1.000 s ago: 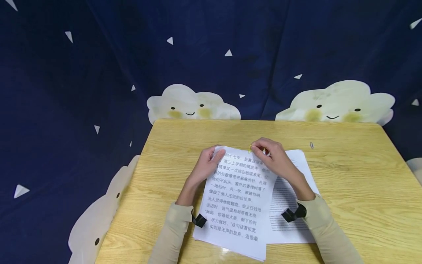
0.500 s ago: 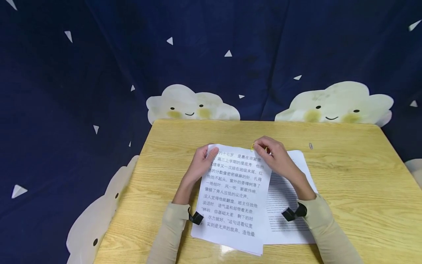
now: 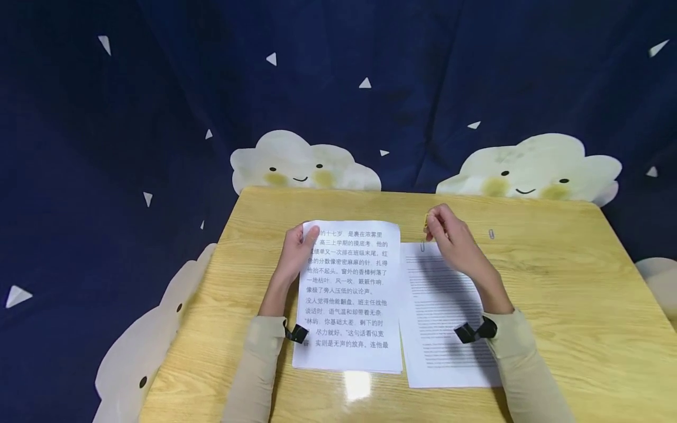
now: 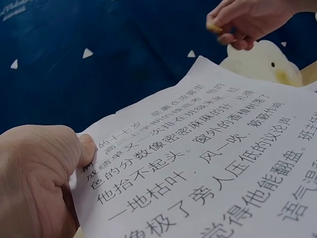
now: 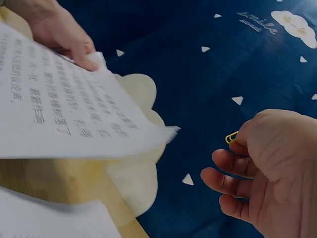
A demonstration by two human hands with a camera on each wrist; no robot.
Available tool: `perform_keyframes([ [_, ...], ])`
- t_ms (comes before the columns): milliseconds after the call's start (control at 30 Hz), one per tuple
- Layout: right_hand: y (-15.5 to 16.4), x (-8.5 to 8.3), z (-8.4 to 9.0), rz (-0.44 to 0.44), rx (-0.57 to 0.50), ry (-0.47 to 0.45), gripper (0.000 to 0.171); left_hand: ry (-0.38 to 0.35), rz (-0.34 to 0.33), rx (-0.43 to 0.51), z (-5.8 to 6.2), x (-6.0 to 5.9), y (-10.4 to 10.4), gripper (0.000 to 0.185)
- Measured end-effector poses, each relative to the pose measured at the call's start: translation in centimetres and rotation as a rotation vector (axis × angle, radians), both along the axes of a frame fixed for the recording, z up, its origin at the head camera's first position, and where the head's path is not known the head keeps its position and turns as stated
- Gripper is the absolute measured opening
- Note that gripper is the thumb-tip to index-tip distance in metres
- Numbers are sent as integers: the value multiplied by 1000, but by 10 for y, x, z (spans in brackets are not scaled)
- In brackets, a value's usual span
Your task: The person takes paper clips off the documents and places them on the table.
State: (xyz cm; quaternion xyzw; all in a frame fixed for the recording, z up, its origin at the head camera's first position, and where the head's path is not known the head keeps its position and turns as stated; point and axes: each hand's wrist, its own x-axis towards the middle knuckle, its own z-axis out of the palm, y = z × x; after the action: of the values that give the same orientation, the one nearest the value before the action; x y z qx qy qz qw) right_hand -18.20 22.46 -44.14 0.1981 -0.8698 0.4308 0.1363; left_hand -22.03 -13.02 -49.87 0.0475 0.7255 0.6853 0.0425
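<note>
My left hand point(image 3: 297, 249) grips a stack of printed paper sheets point(image 3: 346, 294) at its upper left corner, thumb on top. Large Chinese text covers the top sheet. Off to the right, my right hand point(image 3: 449, 238) pinches a yellow paper clip point(image 5: 232, 137) between thumb and forefinger, apart from the stack. Below that hand lies another set of sheets point(image 3: 444, 352) in small print, with a metallic paper clip point(image 3: 422, 246) at its top edge. My right forearm covers part of this set.
A loose paper clip point(image 3: 491, 234) lies on the wooden table point(image 3: 571, 305), right of the right hand. Behind the table hangs a dark blue curtain point(image 3: 328, 70) with white triangles and smiling clouds.
The yellow paper clip has come away from the stack's top edge as my right hand moved right and up. My left hand has shifted left with the stack, uncovering more of the small-print sheets.
</note>
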Motion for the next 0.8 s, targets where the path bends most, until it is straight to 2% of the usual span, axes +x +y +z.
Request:
perform_keyframes([
  [233, 18, -2, 0, -51, -12, 5, 15, -26, 52, 16, -5, -4, -8, 33],
  [467, 36, -6, 0, -107, -22, 20, 13, -48, 65, 40, -10, -7, -10, 33],
  [733, 44, 3, 18, -158, -52, -9, 13, -52, 93, 59, -12, -8, -8, 31],
  [800, 48, 3, 17, -169, -58, -28, 14, -57, 111, 68, -13, -8, -8, 31],
])
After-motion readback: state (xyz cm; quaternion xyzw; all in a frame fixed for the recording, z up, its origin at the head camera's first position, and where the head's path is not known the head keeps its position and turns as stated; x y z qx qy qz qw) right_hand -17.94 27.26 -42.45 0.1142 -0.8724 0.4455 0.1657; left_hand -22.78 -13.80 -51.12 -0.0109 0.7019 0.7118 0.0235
